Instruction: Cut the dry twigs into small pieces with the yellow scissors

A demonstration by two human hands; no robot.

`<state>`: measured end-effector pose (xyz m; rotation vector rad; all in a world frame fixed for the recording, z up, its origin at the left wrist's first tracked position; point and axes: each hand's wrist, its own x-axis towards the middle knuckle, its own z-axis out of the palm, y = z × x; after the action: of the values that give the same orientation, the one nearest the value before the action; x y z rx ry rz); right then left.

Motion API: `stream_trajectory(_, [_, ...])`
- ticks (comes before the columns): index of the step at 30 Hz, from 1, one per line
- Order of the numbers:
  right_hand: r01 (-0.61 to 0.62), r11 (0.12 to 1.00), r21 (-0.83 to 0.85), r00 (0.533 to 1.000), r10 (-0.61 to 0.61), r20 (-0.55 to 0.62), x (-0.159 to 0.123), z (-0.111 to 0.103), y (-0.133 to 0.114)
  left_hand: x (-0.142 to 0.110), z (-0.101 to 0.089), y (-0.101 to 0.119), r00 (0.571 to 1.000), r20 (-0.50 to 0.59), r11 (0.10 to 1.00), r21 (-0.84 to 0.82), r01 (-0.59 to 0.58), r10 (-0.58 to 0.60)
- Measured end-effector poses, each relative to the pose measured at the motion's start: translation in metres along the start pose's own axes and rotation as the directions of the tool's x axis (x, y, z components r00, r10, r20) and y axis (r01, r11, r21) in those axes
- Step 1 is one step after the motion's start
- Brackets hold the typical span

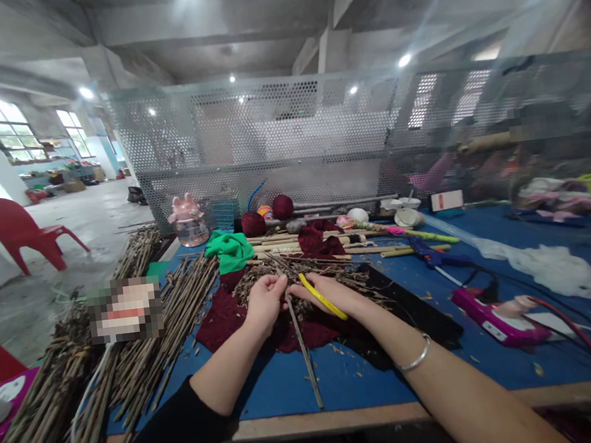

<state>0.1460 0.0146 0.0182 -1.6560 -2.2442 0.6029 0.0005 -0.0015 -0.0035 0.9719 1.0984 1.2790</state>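
Note:
My left hand [266,301] pinches a thin dried plant stem [304,352] between thumb and fingers, over the middle of the table. The stem slants down toward the table's front edge. Close beside it, my right hand [330,294] has its fingertips closed on the same stem; its fingers are partly hidden. A yellow ring [321,297], perhaps a roll of tape, sits around the right hand. Beneath both hands lie dried, twiggy plant tops [249,283] on a dark red cloth [216,323]. A black cloth [418,314] is spread to the right.
Bundles of dried stems [174,328] fill the left side, with a blurred-out device [124,308] on them. Behind are a green cloth [229,249], yarn balls [282,206] and a pink-lidded jar [190,223]. At right lie a blue glue gun [430,252] and a purple power strip [493,320].

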Motion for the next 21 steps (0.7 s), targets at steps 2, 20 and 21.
stream_trajectory(2, [0.011,1.0,0.016,1.0,-0.012,0.018,-0.002,-0.001,-0.001,0.0,0.0,0.0,1.0,-0.005,1.0,-0.007,-0.012,0.012])
stream_trajectory(20, [0.07,0.998,0.006,0.997,-0.07,-0.038,0.001,0.007,0.001,0.004,-0.002,-0.001,0.997,0.071,0.998,-0.058,-0.03,0.034])
stream_trajectory(21, [0.083,0.997,0.005,0.995,-0.083,-0.05,0.001,0.009,0.0,0.004,-0.002,-0.001,0.997,0.07,0.998,-0.057,-0.039,0.043])
